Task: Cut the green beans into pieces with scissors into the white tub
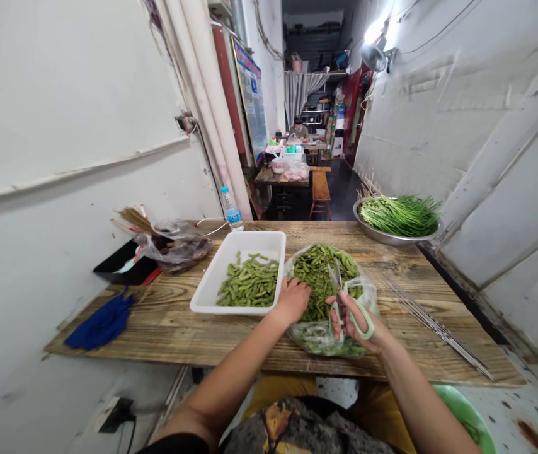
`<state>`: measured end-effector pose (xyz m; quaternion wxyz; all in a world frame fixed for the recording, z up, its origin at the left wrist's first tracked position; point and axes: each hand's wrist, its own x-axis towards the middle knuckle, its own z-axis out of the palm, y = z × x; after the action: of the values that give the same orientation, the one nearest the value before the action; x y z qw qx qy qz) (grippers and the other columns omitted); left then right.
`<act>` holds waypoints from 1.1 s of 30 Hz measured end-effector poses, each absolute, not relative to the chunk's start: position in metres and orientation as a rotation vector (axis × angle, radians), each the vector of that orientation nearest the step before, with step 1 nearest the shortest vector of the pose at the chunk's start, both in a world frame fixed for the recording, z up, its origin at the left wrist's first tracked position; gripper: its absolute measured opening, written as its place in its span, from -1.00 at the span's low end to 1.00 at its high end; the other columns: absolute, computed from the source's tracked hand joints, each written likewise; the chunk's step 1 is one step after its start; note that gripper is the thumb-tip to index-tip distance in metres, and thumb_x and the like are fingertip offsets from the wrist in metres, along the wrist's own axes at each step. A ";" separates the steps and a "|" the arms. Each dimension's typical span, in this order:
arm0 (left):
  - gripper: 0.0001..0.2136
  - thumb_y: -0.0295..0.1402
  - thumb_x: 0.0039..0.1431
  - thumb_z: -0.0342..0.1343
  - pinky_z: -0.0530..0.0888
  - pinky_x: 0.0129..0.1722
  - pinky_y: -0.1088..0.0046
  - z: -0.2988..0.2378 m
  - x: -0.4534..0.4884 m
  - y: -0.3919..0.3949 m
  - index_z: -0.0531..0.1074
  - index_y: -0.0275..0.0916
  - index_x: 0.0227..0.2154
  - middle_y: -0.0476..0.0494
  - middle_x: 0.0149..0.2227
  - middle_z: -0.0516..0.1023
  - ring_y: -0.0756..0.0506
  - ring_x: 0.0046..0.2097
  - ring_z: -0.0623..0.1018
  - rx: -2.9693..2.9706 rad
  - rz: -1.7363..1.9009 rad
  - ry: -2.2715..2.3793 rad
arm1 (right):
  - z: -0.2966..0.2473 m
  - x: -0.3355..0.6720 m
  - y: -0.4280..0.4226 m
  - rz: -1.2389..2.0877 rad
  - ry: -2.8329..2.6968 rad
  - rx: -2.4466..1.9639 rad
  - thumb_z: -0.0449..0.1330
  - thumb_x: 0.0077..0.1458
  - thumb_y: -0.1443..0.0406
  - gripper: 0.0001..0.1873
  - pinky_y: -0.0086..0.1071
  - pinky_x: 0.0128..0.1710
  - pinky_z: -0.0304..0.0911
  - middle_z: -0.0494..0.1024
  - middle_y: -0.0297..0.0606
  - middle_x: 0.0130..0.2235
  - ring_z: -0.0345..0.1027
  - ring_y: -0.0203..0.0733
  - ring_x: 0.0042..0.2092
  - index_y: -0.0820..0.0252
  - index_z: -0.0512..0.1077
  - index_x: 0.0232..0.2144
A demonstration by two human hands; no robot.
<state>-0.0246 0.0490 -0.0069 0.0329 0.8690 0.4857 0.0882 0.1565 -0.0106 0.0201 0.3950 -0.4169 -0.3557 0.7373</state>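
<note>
Our right hand (362,319) grips parted scissors (339,287); swung left, they could nick our left hand (293,300), whose curled fingers' hold we cannot tell.

scissor handles (370,325): pale green | pods (250,287): green | tray (210,284): white | cloth (100,323): blue | tabletop (174,325): brown, grained

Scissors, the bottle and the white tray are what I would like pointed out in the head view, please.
Scissors (339,285), head view: blades, just above the handles.
Bottle (234,215), head view: label.
White tray (231,310), head view: near rim.
</note>
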 end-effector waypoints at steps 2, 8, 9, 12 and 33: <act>-0.77 -0.52 0.12 -0.03 0.18 0.03 0.09 -0.012 -0.017 0.047 0.44 -0.28 -0.18 -0.28 -0.15 0.51 -0.24 0.03 0.35 2.692 0.191 1.540 | 0.019 0.157 -0.014 1.861 -0.916 -1.092 0.09 0.06 -0.06 -0.61 -0.40 -0.61 0.26 0.35 -0.40 -0.57 0.22 -0.30 -0.59 0.12 0.34 -0.30; -0.81 -0.38 0.01 0.17 0.20 0.02 0.17 -0.004 -0.024 0.064 0.47 -0.27 -0.26 -0.28 -0.24 0.55 -0.24 -0.05 0.42 2.584 0.167 1.458 | 0.011 0.164 -0.018 1.823 -0.914 -1.120 0.10 0.04 -0.08 -0.59 -0.39 -0.60 0.27 0.36 -0.40 -0.57 0.22 -0.30 -0.59 0.11 0.34 -0.31; -0.81 -0.37 0.01 0.18 0.22 0.02 0.19 -0.002 -0.025 0.068 0.49 -0.26 -0.27 -0.25 -0.25 0.56 -0.23 -0.07 0.45 2.522 0.227 1.454 | 0.010 0.165 -0.018 1.817 -0.913 -1.125 0.10 0.04 -0.08 -0.60 -0.39 -0.60 0.27 0.36 -0.40 -0.57 0.22 -0.31 -0.59 0.11 0.34 -0.30; -0.82 -0.35 0.03 0.15 0.32 -0.05 0.29 0.002 -0.026 0.079 0.51 -0.25 -0.28 -0.18 -0.26 0.58 -0.16 -0.16 0.51 2.270 0.520 1.437 | 0.006 0.165 -0.018 1.808 -0.920 -1.126 0.11 0.05 -0.05 -0.60 -0.40 -0.61 0.27 0.36 -0.41 -0.57 0.23 -0.30 -0.59 0.13 0.34 -0.26; -0.76 -0.33 0.02 0.17 0.47 -0.49 0.42 -0.016 -0.010 0.087 0.55 -0.33 -0.25 -0.06 -0.55 0.46 0.00 -0.54 0.47 1.322 1.130 1.195 | -0.001 0.157 -0.022 1.774 -0.991 -1.182 0.09 0.06 -0.06 -0.60 -0.39 -0.62 0.21 0.34 -0.44 -0.57 0.21 -0.30 -0.61 0.12 0.31 -0.28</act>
<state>-0.0097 0.0865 -0.0156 0.4931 0.5451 0.4926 0.4658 0.1570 -0.0216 -0.0014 0.3853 -0.4642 -0.3889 0.6963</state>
